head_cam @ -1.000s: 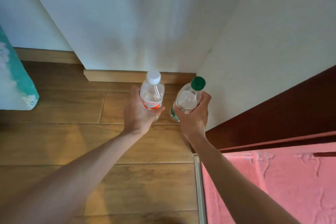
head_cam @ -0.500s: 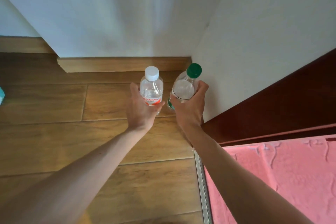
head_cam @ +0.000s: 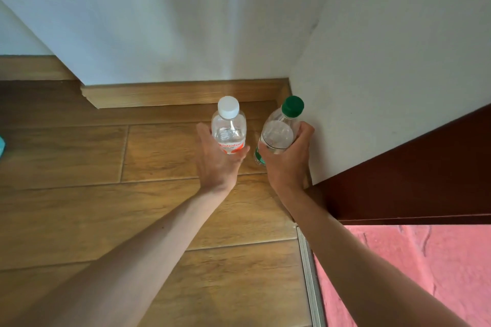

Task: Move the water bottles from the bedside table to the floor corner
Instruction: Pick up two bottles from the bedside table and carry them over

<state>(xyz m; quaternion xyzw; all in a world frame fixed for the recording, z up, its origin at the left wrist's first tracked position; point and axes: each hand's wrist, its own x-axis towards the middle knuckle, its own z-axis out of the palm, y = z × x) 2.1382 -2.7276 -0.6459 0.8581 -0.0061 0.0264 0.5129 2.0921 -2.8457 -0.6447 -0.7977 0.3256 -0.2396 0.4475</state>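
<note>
Head view: the left hand (head_cam: 216,160) has its fingers curled round a clear plastic bottle with a white cap and red label (head_cam: 228,129). The right hand (head_cam: 288,163) grips a tilted clear plastic bottle with a green cap (head_cam: 278,133). Both bottles are in the corner of the wooden floor (head_cam: 79,156), the green-capped one just beside the white wall (head_cam: 385,74).

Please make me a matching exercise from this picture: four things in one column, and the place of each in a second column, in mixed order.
1 white-capped bottle
2 green-capped bottle
3 skirting board
4 pink surface

a in the right hand
b lower right of the picture
c in the left hand
d at the foot of the wall

Pairs: 1-c; 2-a; 3-d; 4-b
</note>
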